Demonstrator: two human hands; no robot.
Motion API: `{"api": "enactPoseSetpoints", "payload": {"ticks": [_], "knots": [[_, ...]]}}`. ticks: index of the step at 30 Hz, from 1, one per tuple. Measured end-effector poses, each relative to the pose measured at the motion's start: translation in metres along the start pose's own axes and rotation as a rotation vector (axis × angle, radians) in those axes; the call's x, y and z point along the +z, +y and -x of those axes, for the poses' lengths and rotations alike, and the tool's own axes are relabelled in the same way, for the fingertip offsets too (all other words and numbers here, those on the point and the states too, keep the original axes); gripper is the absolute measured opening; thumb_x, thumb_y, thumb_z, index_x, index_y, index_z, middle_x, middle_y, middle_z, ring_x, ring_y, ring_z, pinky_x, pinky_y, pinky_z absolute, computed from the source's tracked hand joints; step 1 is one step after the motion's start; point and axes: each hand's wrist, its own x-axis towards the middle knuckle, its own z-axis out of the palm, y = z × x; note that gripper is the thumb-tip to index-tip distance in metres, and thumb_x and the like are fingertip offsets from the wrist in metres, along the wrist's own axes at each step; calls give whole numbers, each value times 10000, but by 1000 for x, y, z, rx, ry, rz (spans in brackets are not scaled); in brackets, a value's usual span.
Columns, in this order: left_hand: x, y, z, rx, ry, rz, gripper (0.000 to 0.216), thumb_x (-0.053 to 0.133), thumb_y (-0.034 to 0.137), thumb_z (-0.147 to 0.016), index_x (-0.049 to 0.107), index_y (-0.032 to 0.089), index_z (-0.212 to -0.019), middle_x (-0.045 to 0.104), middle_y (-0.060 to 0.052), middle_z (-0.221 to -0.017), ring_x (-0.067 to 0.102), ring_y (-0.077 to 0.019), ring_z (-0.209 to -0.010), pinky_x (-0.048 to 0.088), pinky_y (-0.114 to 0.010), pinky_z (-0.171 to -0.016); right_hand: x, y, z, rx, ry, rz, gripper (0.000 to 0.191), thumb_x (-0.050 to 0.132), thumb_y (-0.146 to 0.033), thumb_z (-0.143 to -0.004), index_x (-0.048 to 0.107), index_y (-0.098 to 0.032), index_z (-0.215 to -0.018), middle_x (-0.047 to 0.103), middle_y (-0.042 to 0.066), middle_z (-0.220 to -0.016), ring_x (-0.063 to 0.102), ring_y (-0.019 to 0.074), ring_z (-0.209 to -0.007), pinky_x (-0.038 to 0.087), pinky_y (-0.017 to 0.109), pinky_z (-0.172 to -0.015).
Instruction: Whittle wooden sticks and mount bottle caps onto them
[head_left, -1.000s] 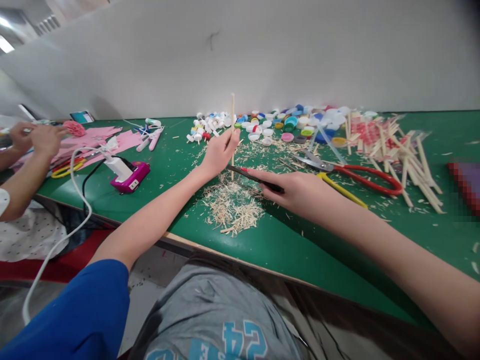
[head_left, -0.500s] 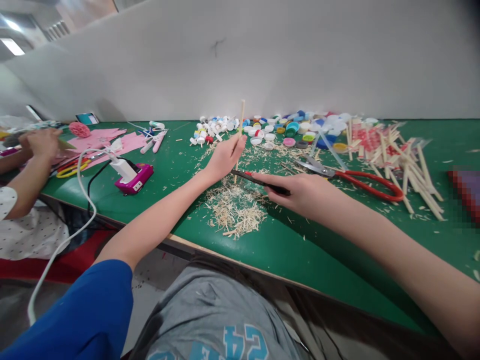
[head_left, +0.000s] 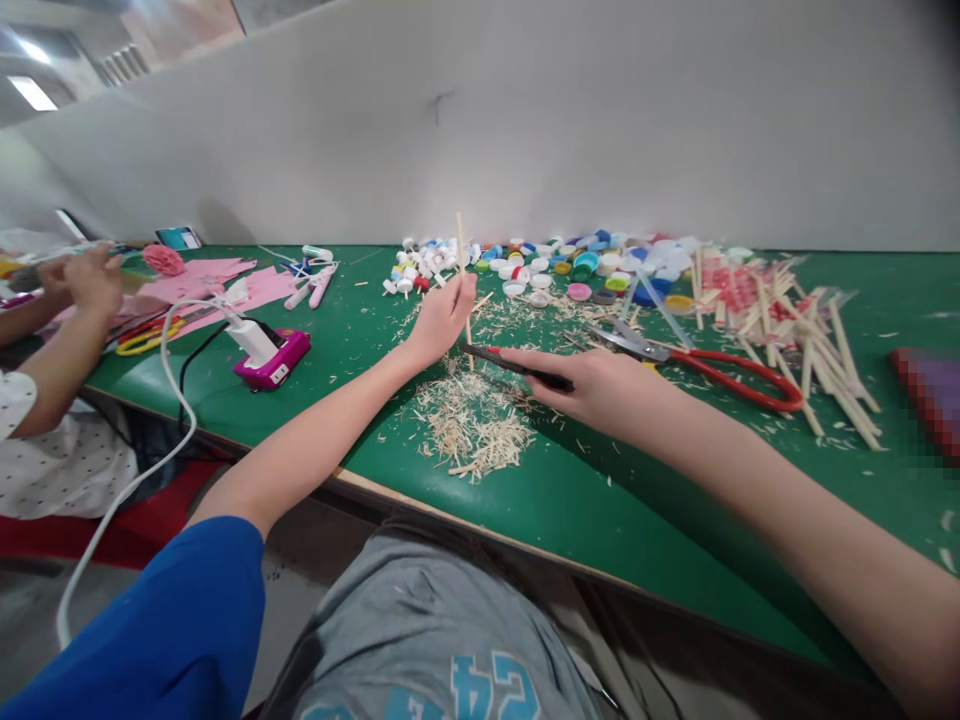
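My left hand (head_left: 441, 318) is closed around a wooden chopstick (head_left: 460, 240), which stands nearly upright with its top leaning slightly left. Gripped in my right hand (head_left: 589, 385) is a dark knife (head_left: 517, 363) with a bit of red near its front. The knife's front end meets or lies very near the lower part of the chopstick, just below my left hand; exact contact is too small to tell. Under both hands spreads a heap of pale wood shavings (head_left: 484, 435).
Behind my hands lie many bottle caps (head_left: 585, 265). To the right are red-handled scissors (head_left: 739, 380) and a pile of chopsticks (head_left: 832, 365), some in wrappers. A magenta power adapter (head_left: 274, 360) with cables sits left. A co-worker's hands (head_left: 94, 280) are beside pink paper (head_left: 202, 280).
The chopstick's top has swung left, and my left hand has shifted slightly left with it. My right hand and the knife have moved very little.
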Motion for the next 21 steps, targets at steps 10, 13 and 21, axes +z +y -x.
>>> {"api": "enactPoseSetpoints", "payload": {"ticks": [10,13,21], "knots": [[1,2,-1,31,-37,-28,472,252,530,-989,389,216,-665,430,41,-513,427,-77,-449,333,-239,-476,1,7,-5,-48,-11,-34,500,426,-387,-908,524,-332,-1396,426,-30,-477,244,21,-383,154,175,-471],[1,3,-2,54,-43,-45,456,261,509,-995,400,216,-675,447,37,-530,441,-80,-467,350,-239,-497,1,8,-5,-38,-96,-47,501,422,-384,-912,498,-367,-1407,427,-38,-479,242,21,-381,149,176,-470],[0,3,-2,40,-57,-73,469,257,530,-989,412,214,-678,456,33,-533,445,-82,-476,357,-240,-499,18,18,0,-71,-50,-45,517,388,-455,-926,469,-369,-1429,426,-37,-480,269,39,-392,149,187,-479]]}}
